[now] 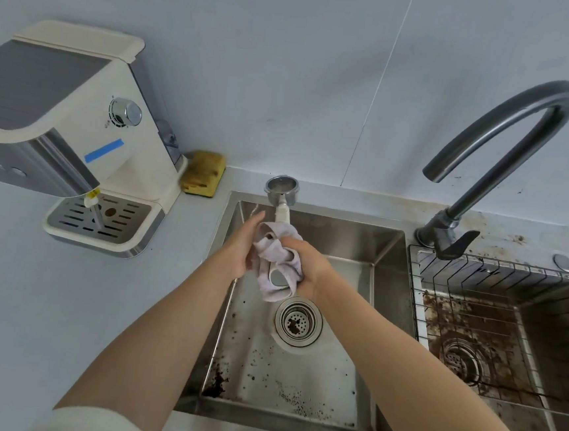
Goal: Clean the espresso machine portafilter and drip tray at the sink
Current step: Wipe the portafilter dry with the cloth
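Observation:
The portafilter (282, 190) is held over the left sink basin (386, 258), its metal basket pointing away from me and its white handle toward me. A pale cloth (274, 252) is wrapped around the handle. My right hand (308, 265) grips the handle through the cloth. My left hand (243, 242) presses the cloth against the handle from the left, fingers fairly straight. The drip tray (103, 225), with a slotted metal grate, sits in the base of the cream espresso machine (79, 111) on the counter at left.
A yellow sponge (204, 174) lies behind the machine by the wall. A dark curved faucet (507, 131) stands between the basins, not running. Coffee grounds speckle the left basin near its drain (298, 321). The right basin holds a wire rack (475, 300) and brown residue.

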A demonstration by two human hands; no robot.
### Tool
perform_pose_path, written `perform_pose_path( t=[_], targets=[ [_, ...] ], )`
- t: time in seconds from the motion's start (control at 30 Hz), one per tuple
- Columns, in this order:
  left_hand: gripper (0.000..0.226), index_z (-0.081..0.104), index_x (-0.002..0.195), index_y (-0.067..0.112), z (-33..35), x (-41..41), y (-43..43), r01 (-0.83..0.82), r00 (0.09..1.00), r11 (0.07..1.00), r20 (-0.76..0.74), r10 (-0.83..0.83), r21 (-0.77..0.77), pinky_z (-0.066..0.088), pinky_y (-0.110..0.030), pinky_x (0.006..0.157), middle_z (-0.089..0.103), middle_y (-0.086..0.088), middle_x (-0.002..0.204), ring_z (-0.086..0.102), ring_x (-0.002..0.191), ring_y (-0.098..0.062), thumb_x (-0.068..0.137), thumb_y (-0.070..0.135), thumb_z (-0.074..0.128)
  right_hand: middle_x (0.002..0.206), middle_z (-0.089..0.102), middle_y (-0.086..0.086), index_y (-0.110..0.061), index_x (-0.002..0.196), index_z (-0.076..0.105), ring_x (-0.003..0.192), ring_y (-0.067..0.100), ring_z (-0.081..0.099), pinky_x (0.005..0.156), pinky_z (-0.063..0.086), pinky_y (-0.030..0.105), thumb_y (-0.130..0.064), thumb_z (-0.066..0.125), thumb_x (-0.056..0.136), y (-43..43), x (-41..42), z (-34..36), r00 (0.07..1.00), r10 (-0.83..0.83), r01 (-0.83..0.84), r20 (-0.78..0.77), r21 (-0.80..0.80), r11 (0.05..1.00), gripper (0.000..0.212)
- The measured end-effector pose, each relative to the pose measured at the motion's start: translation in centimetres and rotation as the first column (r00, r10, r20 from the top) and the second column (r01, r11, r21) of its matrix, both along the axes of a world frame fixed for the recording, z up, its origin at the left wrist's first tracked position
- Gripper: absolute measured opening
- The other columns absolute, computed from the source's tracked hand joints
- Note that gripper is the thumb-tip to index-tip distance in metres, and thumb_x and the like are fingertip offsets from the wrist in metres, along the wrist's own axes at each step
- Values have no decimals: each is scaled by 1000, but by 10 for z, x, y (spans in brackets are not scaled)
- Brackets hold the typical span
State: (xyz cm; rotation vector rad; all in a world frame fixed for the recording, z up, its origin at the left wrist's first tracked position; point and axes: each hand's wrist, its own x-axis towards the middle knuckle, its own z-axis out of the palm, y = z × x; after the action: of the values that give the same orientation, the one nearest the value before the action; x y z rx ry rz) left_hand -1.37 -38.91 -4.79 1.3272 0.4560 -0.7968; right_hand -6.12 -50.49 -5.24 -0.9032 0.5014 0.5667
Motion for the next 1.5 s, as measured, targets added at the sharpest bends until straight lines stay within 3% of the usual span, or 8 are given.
perform_pose_path(
  t=[0.1, 0.3, 0.5, 0.7, 0.9, 1.33, 1.4, 1.5],
  targets=[
    [56, 64, 74, 7, 9, 0, 0, 94, 989, 988, -99, -106, -119, 53, -24, 59, 68, -7, 59, 66, 54, -16, 90, 55, 41, 56, 61, 5, -4, 74, 55, 49, 12, 59, 54, 48, 23, -13, 44, 90, 2, -7, 2, 996, 84, -85, 31, 19, 996, 22],
    [32, 56, 75, 7, 4, 2, -7, 164, 983, 986, -79, -164, -13, 51, -19, 51, 65, -3, 49, 63, 42, -10, 91, 35, 52, 63, 60, 6, -4, 76, 57, 53, 13, 60, 51, 49, 21, -14, 48, 90, 3, -14, 0, 993, 120, -119, 22, -15, 993, 19],
    [36, 53, 70, 7, 0, -2, -14, 196, 980, 981, -48, -195, 10, 47, -14, 41, 61, -2, 42, 60, 38, -9, 92, 35, 50, 53, 59, 3, -5, 71, 58, 45, 9, 57, 46, 45, 18, -17, 49, 91, -4, -26, -1, 996, 92, -92, 14, -14, 996, 25],
    [38, 59, 80, 3, -5, 0, -9, 223, 974, 974, 24, -223, 29, 47, -26, 68, 64, -10, 70, 62, 66, -18, 92, 38, 50, 55, 54, 1, -9, 71, 55, 52, 9, 52, 49, 39, 20, -25, 54, 85, -4, -39, -2, 993, 115, -114, 11, -71, 991, 22],
    [23, 47, 94, 8, -4, -1, -3, 7, 1000, 997, 20, -9, 82, 50, -30, 58, 51, -7, 69, 52, 60, -16, 92, 30, 54, 67, 58, 7, -6, 77, 58, 60, 15, 57, 59, 45, 25, -17, 47, 85, -27, -60, -7, 1000, 22, -23, -22, -8, 1000, 17],
    [17, 52, 86, 14, 11, -57, 16, 420, 897, 891, 73, -437, 171, 43, -22, 46, 52, -2, 63, 47, 45, -12, 90, 29, 56, 73, 56, 7, -11, 73, 58, 64, 20, 52, 59, 38, 27, -23, 41, 87, -92, -32, 21, 943, -309, 329, 128, -192, 925, 25],
    [17, 52, 86, 14, 14, -63, 11, 450, 881, 875, 75, -468, 178, 41, -20, 43, 52, -1, 61, 46, 42, -10, 91, 29, 56, 85, 59, 12, -8, 87, 59, 68, 24, 55, 59, 39, 30, -27, 48, 83, -88, -24, 30, 960, -223, 260, 168, -252, 932, 23],
    [17, 51, 86, 13, 16, -65, 5, 463, 873, 870, 82, -481, 173, 40, -18, 41, 51, -1, 60, 45, 40, -9, 91, 29, 55, 115, 52, 14, -20, 125, 37, 104, 30, 56, 78, 52, 42, -22, 67, 64, -82, -14, 31, 957, -203, 256, 207, -280, 925, 68]
  ],
)
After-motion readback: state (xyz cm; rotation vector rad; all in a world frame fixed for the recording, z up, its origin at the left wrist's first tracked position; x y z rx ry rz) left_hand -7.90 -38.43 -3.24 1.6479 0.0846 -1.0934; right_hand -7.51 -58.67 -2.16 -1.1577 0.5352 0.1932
